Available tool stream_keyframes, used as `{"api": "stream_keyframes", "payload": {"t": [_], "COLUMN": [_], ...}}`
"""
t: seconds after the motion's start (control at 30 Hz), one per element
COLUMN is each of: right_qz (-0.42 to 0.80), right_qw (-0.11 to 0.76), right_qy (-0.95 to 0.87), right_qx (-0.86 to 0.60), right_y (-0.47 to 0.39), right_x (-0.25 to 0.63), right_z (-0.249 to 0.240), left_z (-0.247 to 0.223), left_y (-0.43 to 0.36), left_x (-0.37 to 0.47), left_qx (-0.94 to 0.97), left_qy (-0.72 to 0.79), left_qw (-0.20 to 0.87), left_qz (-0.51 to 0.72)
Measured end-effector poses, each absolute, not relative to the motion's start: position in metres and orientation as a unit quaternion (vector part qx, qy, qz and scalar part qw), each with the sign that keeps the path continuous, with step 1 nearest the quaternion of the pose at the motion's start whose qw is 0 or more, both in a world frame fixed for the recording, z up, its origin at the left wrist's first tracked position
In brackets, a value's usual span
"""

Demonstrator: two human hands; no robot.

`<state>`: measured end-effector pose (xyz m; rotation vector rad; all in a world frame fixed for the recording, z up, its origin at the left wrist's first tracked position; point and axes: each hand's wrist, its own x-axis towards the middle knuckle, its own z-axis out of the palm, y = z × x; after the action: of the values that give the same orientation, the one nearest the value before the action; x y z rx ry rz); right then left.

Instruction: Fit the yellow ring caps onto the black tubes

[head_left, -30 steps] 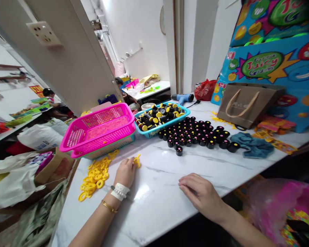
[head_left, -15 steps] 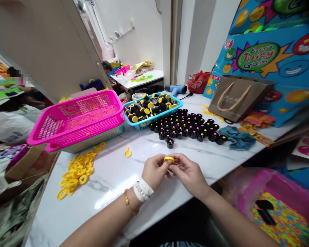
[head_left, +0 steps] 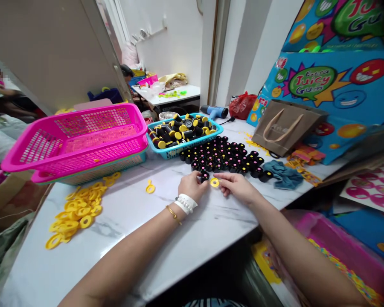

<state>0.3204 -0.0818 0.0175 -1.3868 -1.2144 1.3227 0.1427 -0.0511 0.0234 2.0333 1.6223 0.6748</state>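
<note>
My left hand (head_left: 193,187) has its thumb and fingers closed around a small black cylinder (head_left: 205,176) with a pink dot on top, at the near edge of the black group. Just right of it, my right hand (head_left: 235,186) pinches a yellow ring (head_left: 214,182) between thumb and fingertips. Many similar black cylinders (head_left: 224,155) with pink or yellow dots stand packed together behind my hands. A single yellow ring with a tab (head_left: 150,186) lies to the left, and beyond it spreads a pile of yellow rings (head_left: 80,207).
A pink basket (head_left: 28,149) stands at the left, beside a blue basket (head_left: 176,150) of black-and-yellow cylinders. Toward the right are a blue cloth (head_left: 284,175), a brown paper bag (head_left: 283,128) and large blue cartons (head_left: 336,98). A blue heat gun (head_left: 215,112) lies behind.
My hands have moved forward and apart. The left has taken hold of the nearest black cylinder, while the yellow ring has stayed in the right. The camera view has shifted slightly.
</note>
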Motion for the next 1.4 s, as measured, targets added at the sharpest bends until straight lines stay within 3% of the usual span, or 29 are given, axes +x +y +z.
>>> {"api": "stream_keyframes", "payload": {"t": [0.2, 0.43, 0.63, 0.77, 0.9, 1.1, 1.4], "right_qz": [0.588, 0.541, 0.248, 0.186, 0.279, 0.518, 0.567], "right_qw": [0.273, 0.272, 0.196, 0.206, 0.286, 0.315, 0.336], "right_qy": [-0.572, -0.615, -0.832, -0.869, -0.795, -0.586, -0.538], "right_qx": [-0.503, -0.505, -0.456, -0.41, -0.456, -0.537, -0.526], "right_y": [-0.093, -0.116, -0.131, -0.14, -0.138, -0.121, -0.116], "right_x": [0.308, 0.299, 0.303, 0.3, 0.282, 0.256, 0.246], "right_z": [0.024, 0.024, 0.034, 0.041, 0.045, 0.035, 0.035], "left_z": [0.027, 0.031, 0.025, 0.024, 0.023, 0.019, 0.028], "left_y": [-0.088, -0.131, -0.124, -0.123, -0.124, -0.123, -0.126], "left_x": [0.108, 0.073, 0.074, 0.071, 0.07, 0.069, 0.067], "left_qx": [0.764, 0.773, 0.781, 0.779, 0.787, 0.793, 0.77], "left_qy": [0.56, 0.556, 0.52, 0.516, 0.509, 0.494, 0.495], "left_qw": [0.228, 0.238, 0.268, 0.282, 0.27, 0.27, 0.319], "left_qz": [0.224, 0.193, 0.217, 0.218, 0.221, 0.233, 0.246]}}
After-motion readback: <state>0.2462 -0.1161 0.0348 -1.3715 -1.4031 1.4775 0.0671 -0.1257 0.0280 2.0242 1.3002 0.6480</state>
